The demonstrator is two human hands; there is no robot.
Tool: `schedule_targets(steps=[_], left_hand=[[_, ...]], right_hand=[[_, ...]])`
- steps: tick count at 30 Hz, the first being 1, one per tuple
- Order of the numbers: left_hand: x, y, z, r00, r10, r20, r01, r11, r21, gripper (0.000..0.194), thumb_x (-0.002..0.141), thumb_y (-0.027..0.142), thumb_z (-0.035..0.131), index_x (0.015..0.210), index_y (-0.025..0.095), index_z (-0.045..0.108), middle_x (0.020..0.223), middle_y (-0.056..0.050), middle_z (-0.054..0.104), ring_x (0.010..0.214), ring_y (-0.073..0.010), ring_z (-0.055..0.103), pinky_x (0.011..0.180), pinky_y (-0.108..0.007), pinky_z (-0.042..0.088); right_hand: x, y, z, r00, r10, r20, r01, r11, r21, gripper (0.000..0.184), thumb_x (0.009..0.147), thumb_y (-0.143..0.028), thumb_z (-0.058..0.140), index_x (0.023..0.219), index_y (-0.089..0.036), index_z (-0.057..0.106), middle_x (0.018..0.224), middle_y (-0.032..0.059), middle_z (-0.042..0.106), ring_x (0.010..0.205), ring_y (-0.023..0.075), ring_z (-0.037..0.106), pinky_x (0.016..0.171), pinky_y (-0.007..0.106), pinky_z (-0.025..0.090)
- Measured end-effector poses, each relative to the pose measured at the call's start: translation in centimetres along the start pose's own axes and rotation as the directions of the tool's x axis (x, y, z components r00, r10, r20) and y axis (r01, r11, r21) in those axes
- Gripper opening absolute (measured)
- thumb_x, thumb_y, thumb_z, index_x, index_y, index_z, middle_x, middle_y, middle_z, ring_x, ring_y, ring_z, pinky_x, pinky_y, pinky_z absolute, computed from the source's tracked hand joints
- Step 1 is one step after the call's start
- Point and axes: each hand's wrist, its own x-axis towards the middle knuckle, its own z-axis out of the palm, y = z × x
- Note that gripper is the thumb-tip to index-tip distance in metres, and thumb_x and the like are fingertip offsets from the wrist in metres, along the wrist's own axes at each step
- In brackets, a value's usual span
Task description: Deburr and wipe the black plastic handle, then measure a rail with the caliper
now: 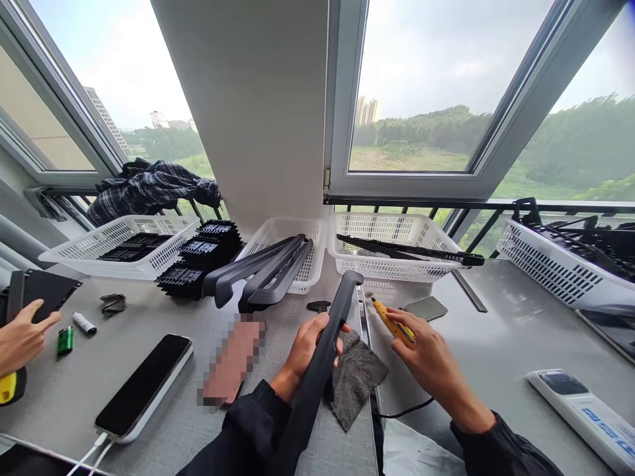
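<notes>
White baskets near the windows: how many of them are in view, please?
4, in a row: the far-left basket, the middle-left basket, the middle-right basket, and the far-right basket, which the picture's edge cuts off.

Bare hands (306, 344) (430, 354); dark navy-black long sleeves (258, 423) (499, 449), plain, gathered at cuffs (278, 400); no markings discernible.

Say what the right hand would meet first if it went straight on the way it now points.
Past the yellow tool under its fingers, the right hand would probably meet the upper part of the dark bar in the left hand; relative heights are unclear.
</notes>
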Motion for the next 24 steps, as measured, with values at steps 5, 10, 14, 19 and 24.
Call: schedule_targets(steps=[5, 10, 14, 19, 24], left_hand=[[-0.2, 0.2, 0.3, 1.000, -0.009, -0.002, 0.009, 1.000, 0.019, 0.066, 0.084, 0.076, 0.069, 0.095, 0.011, 0.074, 0.059, -0.004, 0.067, 0.042, -0.0131, 0.055, 0.043, -0.024, 0.039], [-0.3, 0.3, 0.4, 1.000, -0.020, 0.007, 0.019, 0.999, 0.034, 0.068, 0.083, 0.079, 0.065, 0.099, 0.013, 0.072, 0.054, -0.004, 0.067, 0.041, -0.0151, 0.055, 0.042, -0.024, 0.037], [-0.4, 0.1, 0.6, 1.000, 0.000, -0.018, 0.001, 1.000, 0.014, 0.063, 0.083, 0.077, 0.068, 0.098, 0.016, 0.068, 0.058, -0.002, 0.068, 0.041, -0.0148, 0.055, 0.043, -0.025, 0.040], [-0.2, -0.7, 1.0, 0.995, 0.050, -0.090, -0.055, 0.997, -0.051, 0.058, 0.078, 0.071, 0.077, 0.092, 0.016, 0.066, 0.098, -0.010, 0.079, 0.052, -0.0133, 0.067, 0.052, -0.026, 0.047], [-0.2, -1.0, 1.1, 0.991, 0.026, -0.129, -0.033, 0.998, -0.052, 0.061, 0.078, 0.070, 0.081, 0.101, 0.016, 0.067, 0.110, -0.010, 0.077, 0.056, -0.0117, 0.068, 0.053, -0.024, 0.051]], right_hand=[[-0.1, 0.3, 0.5, 0.999, -0.041, -0.017, 0.037, 0.985, -0.170, 0.046, 0.088, -0.015, 0.051, 0.129, -0.022, 0.071, 0.146, 0.0095, 0.066, 0.129, 0.0322, 0.062, 0.110, 0.054, 0.054], [-0.7, -2.1, 0.8, 0.986, -0.137, 0.093, 0.155, 0.959, -0.237, 0.023, 0.100, -0.036, 0.064, 0.116, -0.026, 0.076, 0.152, 0.0080, 0.062, 0.141, 0.0388, 0.050, 0.117, 0.065, 0.046], [-1.4, -3.5, 1.7, 0.967, -0.155, 0.204, 0.198, 0.957, -0.212, 0.007, 0.094, -0.033, 0.074, 0.092, -0.026, 0.073, 0.156, 0.0043, 0.059, 0.153, 0.0415, 0.038, 0.119, 0.069, 0.042], [-1.3, -3.9, 1.5, 0.975, -0.136, 0.177, 0.144, 0.989, -0.035, 0.020, 0.101, -0.030, 0.058, 0.086, -0.025, 0.069, 0.132, 0.0094, 0.074, 0.142, 0.0382, 0.052, 0.113, 0.061, 0.048], [-0.4, -5.1, -1.1, 0.990, 0.141, 0.014, -0.139, 0.958, 0.249, 0.039, 0.103, -0.058, 0.057, 0.088, -0.023, 0.064, 0.083, 0.0039, 0.070, 0.075, 0.0222, 0.066, 0.065, 0.032, 0.053]])
